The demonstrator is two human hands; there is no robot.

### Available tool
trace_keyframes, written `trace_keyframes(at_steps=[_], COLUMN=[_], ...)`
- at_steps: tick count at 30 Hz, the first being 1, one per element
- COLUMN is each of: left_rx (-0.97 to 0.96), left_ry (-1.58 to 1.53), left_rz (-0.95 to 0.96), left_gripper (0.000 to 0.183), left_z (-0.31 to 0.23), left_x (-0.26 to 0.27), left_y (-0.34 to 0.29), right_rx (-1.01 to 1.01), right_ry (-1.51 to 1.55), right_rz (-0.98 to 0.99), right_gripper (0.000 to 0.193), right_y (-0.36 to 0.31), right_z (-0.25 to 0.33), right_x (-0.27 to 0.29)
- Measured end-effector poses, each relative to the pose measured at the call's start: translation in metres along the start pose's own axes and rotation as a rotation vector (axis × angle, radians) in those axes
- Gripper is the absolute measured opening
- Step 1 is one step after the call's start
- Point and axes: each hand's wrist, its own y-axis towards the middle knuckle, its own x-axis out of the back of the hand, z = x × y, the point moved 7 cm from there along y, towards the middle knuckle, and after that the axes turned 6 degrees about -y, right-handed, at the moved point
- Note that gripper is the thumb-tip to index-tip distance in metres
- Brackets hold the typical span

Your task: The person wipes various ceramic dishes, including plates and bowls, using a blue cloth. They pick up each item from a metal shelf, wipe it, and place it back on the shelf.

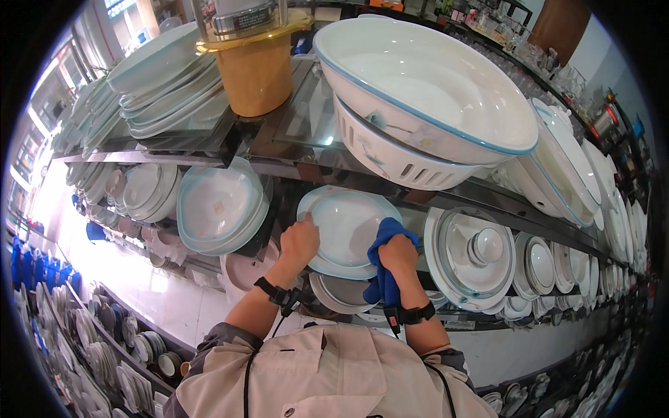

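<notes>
Plate (341, 237), white with a pale blue rim: turns its inner face toward the person, straight ahead of the beige top (348, 366), just below the edge of the upper glass shelf (296, 115), between a stack of blue-rimmed bowls (219, 209) on the left and a lidded white dish (453, 258) on the right. Grasped at its left edge by the left hand (298, 242), with fingers curled in at the rim. Touched at its right edge by a bunched blue cloth (382, 268), clutched in the right hand (398, 252) and hanging down below it. Cannot tell whether lifted clear or partly resting on something. Just beneath its lower edge, a grey-white round dish (341, 296). Up on the upper glass shelf, an oval white basin (432, 97) with a blue rim, set over a slotted white basin (397, 159); farther left, a gold container (258, 76), near a pile of white plates (167, 104). On each wrist, a black strap (279, 294).
</notes>
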Motion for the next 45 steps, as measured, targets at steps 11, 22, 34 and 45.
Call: trace_keyframes(at_steps=[11,22,34,45], left_rx=[0.04,-0.02,-0.129,0.097], left_ry=[-0.093,-0.317,-0.384,-0.117], left_rz=[-0.038,-0.212,-0.502,-0.403], left_gripper=[0.069,0.056,0.022,0.042], left_z=[-0.001,0.045,0.155,0.297], left_x=[0.019,0.101,0.187,0.236], left_y=[-0.012,-0.056,-0.07,-0.017], right_rx=[0.1,0.654,0.715,0.638], right_ry=[0.192,0.474,0.561,0.628], right_rz=[-0.112,-0.233,0.183,-0.06], right_gripper=[0.035,0.027,0.037,0.029], right_y=[0.014,-0.062,-0.121,-0.129], right_z=[-0.035,0.013,0.149,0.283], right_x=[-0.018,0.051,-0.009,-0.081])
